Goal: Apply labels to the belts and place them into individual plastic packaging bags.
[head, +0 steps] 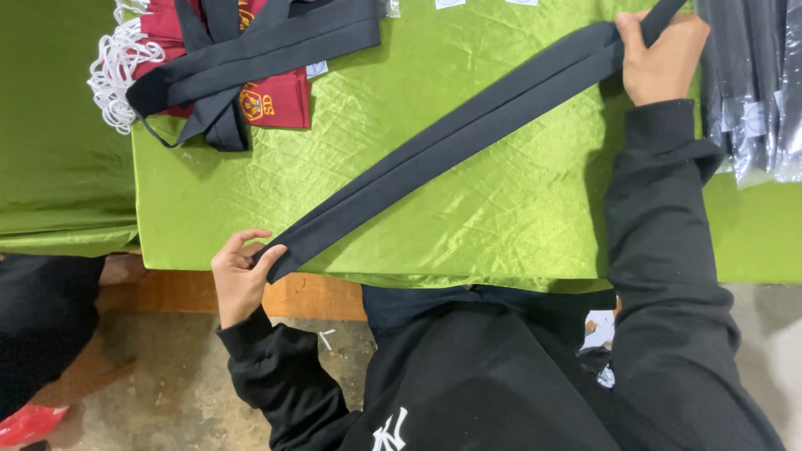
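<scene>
A long black necktie [451,142] lies stretched diagonally across the green satin-covered table [501,217]. My left hand [238,280] pinches its wide pointed end at the table's near edge. My right hand [664,58] grips the narrower part at the far right, holding the tie taut between both hands. Both arms are in black sleeves.
A pile of black ties on dark red fabric pieces [251,58] sits at the far left, beside a bundle of white elastic cords [121,71]. Packaged dark ties in clear plastic [752,83] lie at the far right. A second green-covered surface [50,125] adjoins on the left.
</scene>
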